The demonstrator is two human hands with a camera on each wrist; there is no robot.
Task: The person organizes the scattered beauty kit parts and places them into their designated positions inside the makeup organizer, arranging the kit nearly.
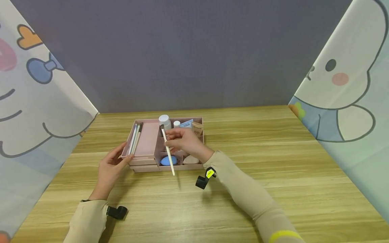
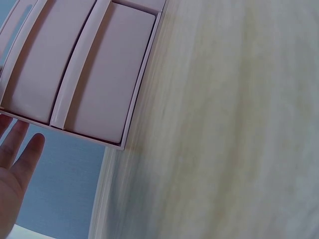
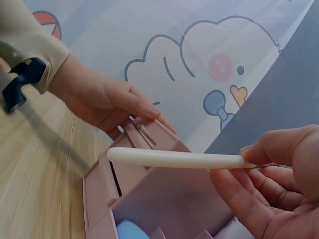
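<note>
My right hand (image 1: 186,141) pinches a makeup brush (image 1: 169,153) by its pale handle, between thumb and fingers, with the dark bristles pointing away over a pink cosmetics organizer (image 1: 180,167). In the right wrist view the brush handle (image 3: 164,158) slants across the organizer's drawer fronts. My left hand (image 1: 110,165) grips the organizer's front left corner, thumb at the front edge and fingers along the side. Several more brushes (image 1: 135,138) lie in the left top tray (image 1: 151,136). Two drawer fronts (image 2: 107,74) show below the tray in the left wrist view.
Right-hand compartments hold a white-lidded jar (image 1: 164,120), a smaller white-capped bottle (image 1: 177,124), tubes (image 1: 197,128), a blue sponge (image 1: 168,160) and a beige sponge (image 1: 190,160). The wooden table (image 1: 170,209) meets a grey panel (image 1: 194,60) behind and cartoon-printed panels (image 1: 343,84) at the sides.
</note>
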